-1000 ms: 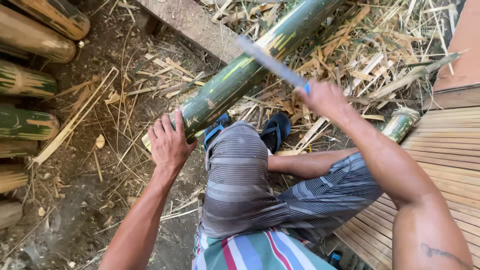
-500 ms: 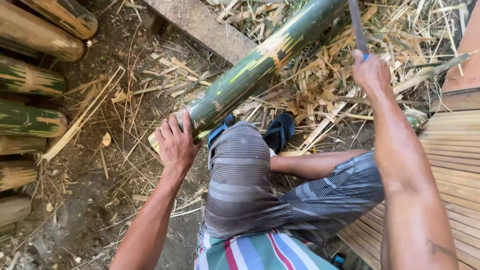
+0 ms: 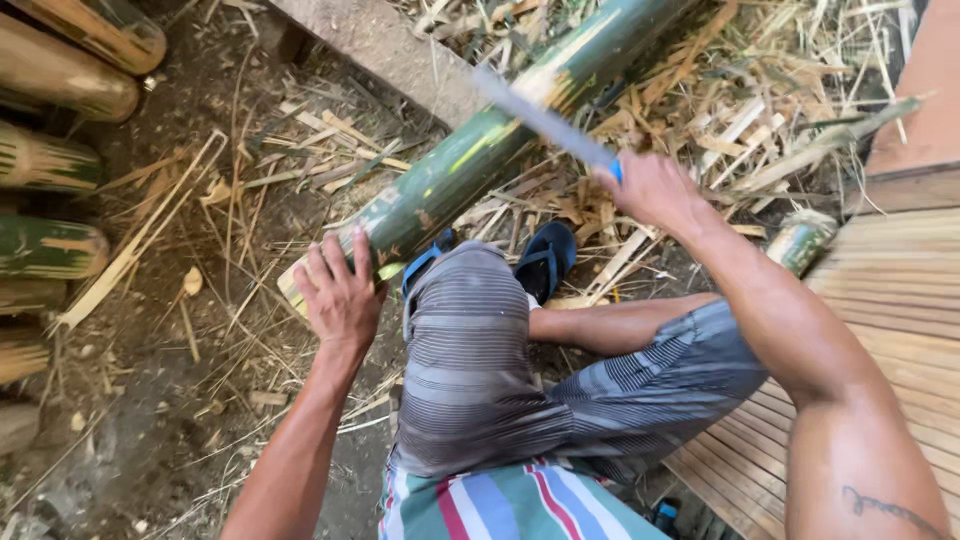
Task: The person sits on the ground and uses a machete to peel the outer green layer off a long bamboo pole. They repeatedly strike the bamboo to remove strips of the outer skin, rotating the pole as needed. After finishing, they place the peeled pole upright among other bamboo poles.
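Person seated low, knees bent, striped shorts, looking down at own hands. Left hand (image 3: 340, 290) at centre-left of the frame, fingers spread and wrapped over the near cut end of a green bamboo pole (image 3: 480, 165); clamped on it, seemingly to pin the pole so it does not roll or slide. The pole runs diagonally from that hand up to the top right of the frame, crossing a grey wooden beam (image 3: 385, 50) that seems to prop it off the ground at a working angle. A pale yellowish patch shows on the pole's upper stretch.

Right hand (image 3: 655, 190) at upper right of centre, fist closed round a blue handle, holding a long flat blade (image 3: 540, 115), machete-like. The blade is motion-blurred and lies across the pole near the pale patch; cannot tell if the edge is touching. Hands well apart, one at each end of the working stretch, which keeps the steadying hand clear of the blade.

A blue sandal (image 3: 545, 260) sits just below the pole, beside the knee. Dry bamboo strips and shavings (image 3: 700, 130) litter the dirt at upper right. More bamboo sections (image 3: 50, 250) are stacked along the left edge, cut ends facing in. A slatted bamboo platform (image 3: 900, 300) fills the right edge, with a short green offcut (image 3: 800, 240) beside it.
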